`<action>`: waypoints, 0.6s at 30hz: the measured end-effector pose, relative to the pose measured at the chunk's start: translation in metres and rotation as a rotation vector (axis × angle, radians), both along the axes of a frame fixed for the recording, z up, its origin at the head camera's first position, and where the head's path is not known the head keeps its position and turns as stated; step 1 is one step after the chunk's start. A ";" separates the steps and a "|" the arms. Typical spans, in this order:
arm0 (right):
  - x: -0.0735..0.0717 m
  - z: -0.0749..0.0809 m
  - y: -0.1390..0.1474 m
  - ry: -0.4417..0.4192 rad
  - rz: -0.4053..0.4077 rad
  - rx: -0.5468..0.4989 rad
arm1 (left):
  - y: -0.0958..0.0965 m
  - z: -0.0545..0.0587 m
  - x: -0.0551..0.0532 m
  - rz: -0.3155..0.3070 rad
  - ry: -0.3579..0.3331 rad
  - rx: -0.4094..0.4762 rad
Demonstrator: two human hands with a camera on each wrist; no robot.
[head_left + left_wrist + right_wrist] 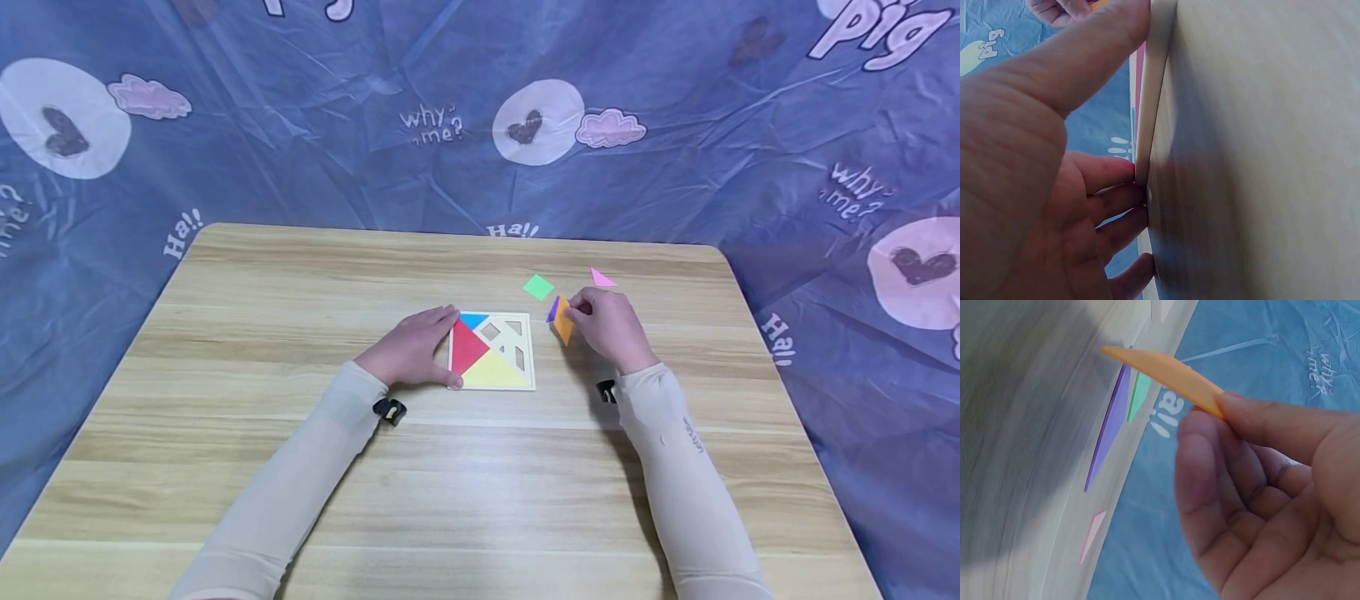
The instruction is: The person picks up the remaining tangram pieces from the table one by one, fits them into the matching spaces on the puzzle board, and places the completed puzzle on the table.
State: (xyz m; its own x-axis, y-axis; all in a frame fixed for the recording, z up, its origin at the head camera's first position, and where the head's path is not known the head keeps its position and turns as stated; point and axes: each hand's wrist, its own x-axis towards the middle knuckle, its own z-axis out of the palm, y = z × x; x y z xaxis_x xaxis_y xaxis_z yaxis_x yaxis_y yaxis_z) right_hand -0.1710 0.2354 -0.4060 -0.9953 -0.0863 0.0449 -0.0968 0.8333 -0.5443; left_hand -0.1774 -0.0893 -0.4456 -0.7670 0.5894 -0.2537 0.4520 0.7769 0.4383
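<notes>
My left hand (pixel 411 348) holds the left side of a pale tangram board (pixel 532 350), thumb at the near corner and fingers at the far one. The board lies flat with a red triangle (pixel 468 347), a yellow triangle (pixel 495 372) and a blue piece (pixel 473 320) set in it; several cut-outs on its right are bare. To the right of the board, my right hand (pixel 611 327) pinches an orange tangram piece (pixel 1175 378) between thumb and fingertips, tilted above the table. Behind that piece lies a purple triangle (pixel 1109 434), partly hidden in the head view.
A green square (pixel 538 287) lies beyond the board's far right corner. Farther right, past my right hand, is a pink triangle (pixel 602 278). All rest on a wood-grain table (pixel 465 500), with a blue printed cloth (pixel 337 125) hanging behind it.
</notes>
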 end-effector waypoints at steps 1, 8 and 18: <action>0.000 0.000 -0.001 0.002 -0.012 -0.015 | 0.000 0.000 0.000 0.000 0.000 -0.001; 0.000 0.000 -0.011 0.034 -0.036 -0.082 | 0.001 0.001 0.000 -0.003 0.000 -0.007; 0.003 -0.002 -0.019 -0.042 -0.013 -0.181 | 0.001 0.000 0.000 -0.007 0.008 -0.010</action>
